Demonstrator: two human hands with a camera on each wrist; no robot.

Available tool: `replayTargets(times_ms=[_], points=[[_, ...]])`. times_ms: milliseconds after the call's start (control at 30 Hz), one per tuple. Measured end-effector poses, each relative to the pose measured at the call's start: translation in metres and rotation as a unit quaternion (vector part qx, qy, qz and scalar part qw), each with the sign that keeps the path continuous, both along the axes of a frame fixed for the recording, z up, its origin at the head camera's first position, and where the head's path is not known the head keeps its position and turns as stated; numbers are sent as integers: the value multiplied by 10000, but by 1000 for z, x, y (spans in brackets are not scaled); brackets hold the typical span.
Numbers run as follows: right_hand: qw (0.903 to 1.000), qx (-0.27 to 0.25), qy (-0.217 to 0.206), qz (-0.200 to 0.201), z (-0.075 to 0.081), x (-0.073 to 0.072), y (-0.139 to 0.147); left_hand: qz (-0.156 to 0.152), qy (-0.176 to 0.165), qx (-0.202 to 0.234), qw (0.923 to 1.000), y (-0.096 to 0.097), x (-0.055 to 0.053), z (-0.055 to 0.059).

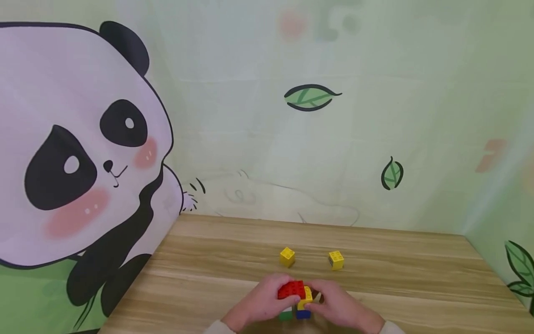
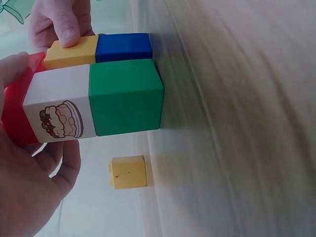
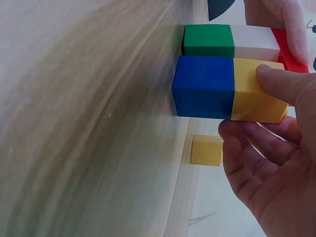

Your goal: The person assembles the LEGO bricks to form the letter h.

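Note:
Two short stacks of toy building bricks stand side by side on the wooden table. A green brick (image 2: pixel 126 98) carries a white brick (image 2: pixel 58 103) with a cake picture, topped by a red brick (image 1: pixel 292 289). My left hand (image 1: pixel 263 297) grips the red brick, thumb at its near side. Beside it, a blue brick (image 3: pixel 204 88) has a yellow brick (image 3: pixel 249 94) on top. My right hand (image 1: pixel 338 304) pinches this yellow brick between thumb and fingers. In the head view, studs of the yellow brick show just right of the red one.
Farther back on the wooden table (image 1: pixel 217 250) sit two loose yellow bricks, one on the left (image 1: pixel 287 257) and another on the right (image 1: pixel 336 260). Behind the table's back edge hangs a pale cloth backdrop (image 1: pixel 250 116) with a panda and leaves.

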State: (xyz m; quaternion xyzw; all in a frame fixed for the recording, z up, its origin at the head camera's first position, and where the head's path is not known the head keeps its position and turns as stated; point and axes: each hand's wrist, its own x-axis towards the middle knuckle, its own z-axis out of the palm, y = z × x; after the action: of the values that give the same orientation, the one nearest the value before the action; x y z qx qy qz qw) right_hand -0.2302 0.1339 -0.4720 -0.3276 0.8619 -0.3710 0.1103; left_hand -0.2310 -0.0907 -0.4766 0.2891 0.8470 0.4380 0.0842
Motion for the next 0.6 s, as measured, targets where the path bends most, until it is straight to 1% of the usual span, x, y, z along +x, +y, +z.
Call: replayTargets(times_ms=[333,433,600], points=[[9999,-112,85,44,-3,0,2,111,-29,-212,9997,2,1,3],[9999,-114,90,41,-3,0,2,144,23,-299,9994,2,1,4],[10000,-84,8,34,-3,-1,1,200,185,-593,9979,2,0,8]])
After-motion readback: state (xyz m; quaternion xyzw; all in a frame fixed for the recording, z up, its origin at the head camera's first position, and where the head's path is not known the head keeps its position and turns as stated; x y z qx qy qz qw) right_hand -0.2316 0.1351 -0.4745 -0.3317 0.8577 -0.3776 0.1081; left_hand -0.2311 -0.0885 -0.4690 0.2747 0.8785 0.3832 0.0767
